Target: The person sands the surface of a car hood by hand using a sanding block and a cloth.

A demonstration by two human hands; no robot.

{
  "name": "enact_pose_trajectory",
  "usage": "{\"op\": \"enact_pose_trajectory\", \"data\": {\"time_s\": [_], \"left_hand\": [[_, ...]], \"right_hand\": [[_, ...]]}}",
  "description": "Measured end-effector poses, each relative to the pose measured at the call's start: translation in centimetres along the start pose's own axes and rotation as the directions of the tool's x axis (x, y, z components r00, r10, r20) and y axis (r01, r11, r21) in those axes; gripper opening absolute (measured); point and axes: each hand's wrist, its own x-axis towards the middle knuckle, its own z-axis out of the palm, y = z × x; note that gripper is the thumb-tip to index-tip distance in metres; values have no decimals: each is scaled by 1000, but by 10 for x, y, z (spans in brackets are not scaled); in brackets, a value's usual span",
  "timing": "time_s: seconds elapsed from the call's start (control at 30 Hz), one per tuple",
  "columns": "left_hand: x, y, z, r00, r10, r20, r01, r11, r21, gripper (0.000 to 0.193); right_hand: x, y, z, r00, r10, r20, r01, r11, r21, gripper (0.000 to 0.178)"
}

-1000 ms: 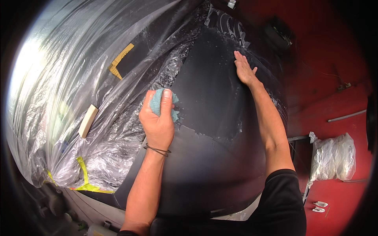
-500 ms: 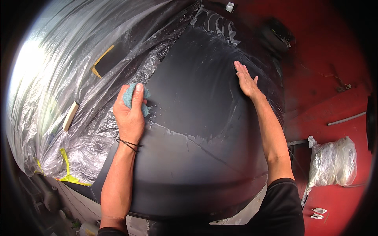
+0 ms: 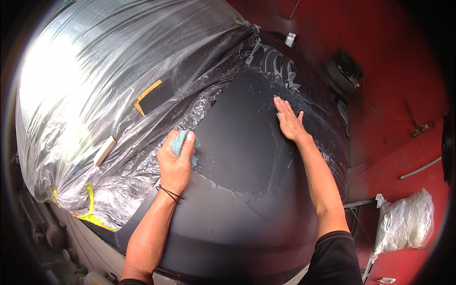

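Before me curves a matte dark car body panel [image 3: 228, 128], with pale wet streaks and milky residue along its edges. My left hand [image 3: 175, 160] is closed around a crumpled blue-green cloth [image 3: 178, 143], thumb on top, at the panel's left border beside the plastic film. The part of the cloth inside the fist is hidden. On the panel's upper right area lies my right hand [image 3: 290, 121], palm down and fingers stretched out, holding nothing. A dark cord circles my left wrist.
Clear plastic film [image 3: 128, 114] drapes the left side, with yellow tape [image 3: 97, 220] near its lower edge. A pale sanding block [image 3: 105, 151] rests on it. To the right, a plastic-wrapped bundle [image 3: 406, 221] hangs at a metal stand, over red floor [image 3: 389, 147].
The whole view has shifted, so the panel sits lower and further right. My right hand has slid leftward over the panel. My left hand keeps its hold on the cloth.
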Motion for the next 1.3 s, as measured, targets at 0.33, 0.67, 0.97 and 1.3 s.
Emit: {"op": "enact_pose_trajectory", "data": {"time_s": [0.33,0.67,0.97,1.3], "left_hand": [[0,-3,-20,1000,1,-12,0,992,127,28],[-1,-1,0,999,28,30,-30,997,67,28],[0,8,-13,1000,-12,14,11,995,101,23],[1,-2,-19,1000,-2,15,-1,989,150,23]], "right_hand": [[-114,-153,40,853,-509,117,508,861,41,66],[98,-72,8,996,74,-46,-77,995,-61,67],[49,-116,33,944,-329,-34,328,944,-11,65],[15,-157,52,925,-375,-54,376,927,8,64]]}}
